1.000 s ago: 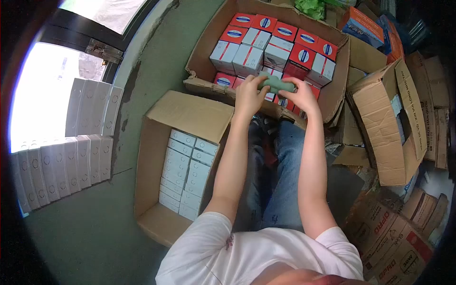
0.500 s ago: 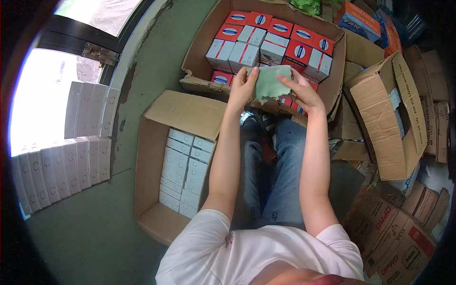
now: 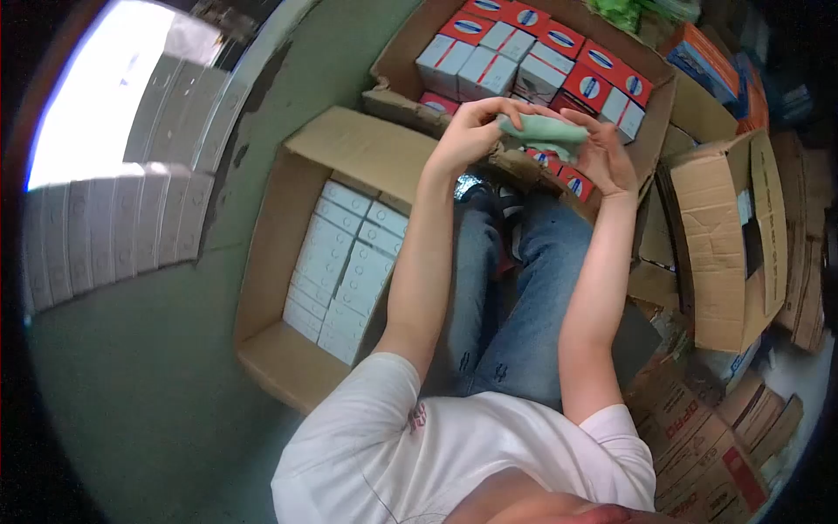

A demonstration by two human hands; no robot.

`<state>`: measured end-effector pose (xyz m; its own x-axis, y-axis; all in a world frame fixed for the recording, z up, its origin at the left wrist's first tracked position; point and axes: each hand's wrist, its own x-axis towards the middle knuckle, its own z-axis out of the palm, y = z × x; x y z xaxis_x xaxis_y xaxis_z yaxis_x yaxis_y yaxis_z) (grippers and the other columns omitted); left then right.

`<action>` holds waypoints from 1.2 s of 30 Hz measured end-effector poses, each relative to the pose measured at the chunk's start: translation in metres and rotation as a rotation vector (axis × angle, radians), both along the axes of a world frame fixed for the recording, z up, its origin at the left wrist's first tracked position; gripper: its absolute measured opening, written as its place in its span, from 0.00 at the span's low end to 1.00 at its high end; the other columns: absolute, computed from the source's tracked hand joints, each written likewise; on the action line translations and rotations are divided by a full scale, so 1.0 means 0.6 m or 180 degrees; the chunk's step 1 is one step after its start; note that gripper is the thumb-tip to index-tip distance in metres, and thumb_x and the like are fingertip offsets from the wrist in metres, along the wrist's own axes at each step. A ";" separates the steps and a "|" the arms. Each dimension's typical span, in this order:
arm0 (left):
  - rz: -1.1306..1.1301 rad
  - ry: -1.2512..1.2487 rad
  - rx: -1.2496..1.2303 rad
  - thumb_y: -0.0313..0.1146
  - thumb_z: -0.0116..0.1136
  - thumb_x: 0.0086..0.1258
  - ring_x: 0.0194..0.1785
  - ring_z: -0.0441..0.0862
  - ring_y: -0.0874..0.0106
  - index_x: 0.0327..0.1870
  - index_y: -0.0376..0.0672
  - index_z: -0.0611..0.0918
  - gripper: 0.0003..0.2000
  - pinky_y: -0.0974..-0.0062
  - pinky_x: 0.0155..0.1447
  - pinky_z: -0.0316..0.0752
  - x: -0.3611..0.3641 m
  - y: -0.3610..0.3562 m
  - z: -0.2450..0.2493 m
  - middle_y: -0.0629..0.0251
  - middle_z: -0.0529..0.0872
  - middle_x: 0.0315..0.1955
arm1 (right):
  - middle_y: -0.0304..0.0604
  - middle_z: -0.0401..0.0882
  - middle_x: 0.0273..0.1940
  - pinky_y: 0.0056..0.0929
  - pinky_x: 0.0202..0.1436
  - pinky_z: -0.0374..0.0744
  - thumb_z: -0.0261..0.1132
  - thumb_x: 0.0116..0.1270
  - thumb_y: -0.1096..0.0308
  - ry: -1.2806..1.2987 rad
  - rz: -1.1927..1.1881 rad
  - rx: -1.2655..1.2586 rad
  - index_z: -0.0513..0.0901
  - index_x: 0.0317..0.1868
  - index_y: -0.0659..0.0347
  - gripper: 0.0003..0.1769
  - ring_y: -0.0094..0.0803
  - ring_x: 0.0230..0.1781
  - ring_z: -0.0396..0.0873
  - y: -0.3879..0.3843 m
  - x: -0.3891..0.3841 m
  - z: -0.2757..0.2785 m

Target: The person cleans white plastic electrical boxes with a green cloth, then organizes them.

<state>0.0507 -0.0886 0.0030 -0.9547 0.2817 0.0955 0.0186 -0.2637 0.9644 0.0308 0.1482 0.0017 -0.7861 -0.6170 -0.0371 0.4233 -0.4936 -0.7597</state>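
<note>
A pale green cloth (image 3: 546, 130) with ragged edges is stretched between my two hands, bunched into a narrow roll. My left hand (image 3: 478, 129) grips its left end, fingers curled over the top. At the other end, my right hand (image 3: 606, 159) pinches the cloth. Both hands are above the near edge of a large cardboard box (image 3: 401, 109). Inside that box, red and white small boxes (image 3: 587, 87) stand in rows, partly covered by my hands and the cloth.
Left of my legs, an open carton (image 3: 262, 253) holds stacked white boxes (image 3: 336, 253). More white boxes (image 3: 122, 214) are lined up by the doorway. On the right are an open carton (image 3: 711, 236), flattened cardboard (image 3: 698, 445) and an orange-blue box (image 3: 705, 61).
The cloth was spread flatter and is now bunched narrower between my hands. My right hand has turned more upright. The whole view has shifted and tilted.
</note>
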 end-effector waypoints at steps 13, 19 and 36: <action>0.1302 0.0126 -0.1226 0.23 0.47 0.65 0.46 0.82 0.69 0.49 0.37 0.79 0.13 0.73 0.49 0.77 0.198 -0.180 0.031 0.58 0.83 0.45 | 0.45 0.80 0.52 0.26 0.54 0.77 0.66 0.64 0.70 0.0021 0.0398 0.1681 0.74 0.60 0.69 0.25 0.28 0.50 0.79 -0.050 -0.014 -0.053; 0.0315 0.0098 -0.5165 0.33 0.57 0.62 0.49 0.81 0.64 0.48 0.47 0.81 0.13 0.65 0.49 0.78 0.277 -0.348 -0.170 0.63 0.83 0.47 | 0.49 0.79 0.53 0.35 0.56 0.78 0.58 0.67 0.72 -0.0828 -0.0650 0.1350 0.73 0.58 0.70 0.20 0.36 0.50 0.80 -0.048 -0.056 -0.105; -0.1344 -0.0113 -0.4687 0.54 0.64 0.61 0.51 0.77 0.57 0.43 0.44 0.81 0.21 0.59 0.53 0.72 0.226 -0.335 -0.157 0.56 0.83 0.40 | 0.51 0.80 0.53 0.41 0.50 0.83 0.54 0.74 0.67 -0.1306 -0.0857 0.1066 0.70 0.62 0.63 0.19 0.42 0.53 0.81 -0.073 -0.070 -0.145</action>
<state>0.1861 -0.2895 -0.0910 -0.7788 0.3459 -0.5233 0.1623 0.9170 0.3645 -0.0112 0.1042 -0.0850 -0.7935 -0.3000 -0.5295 0.6085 -0.3859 -0.6934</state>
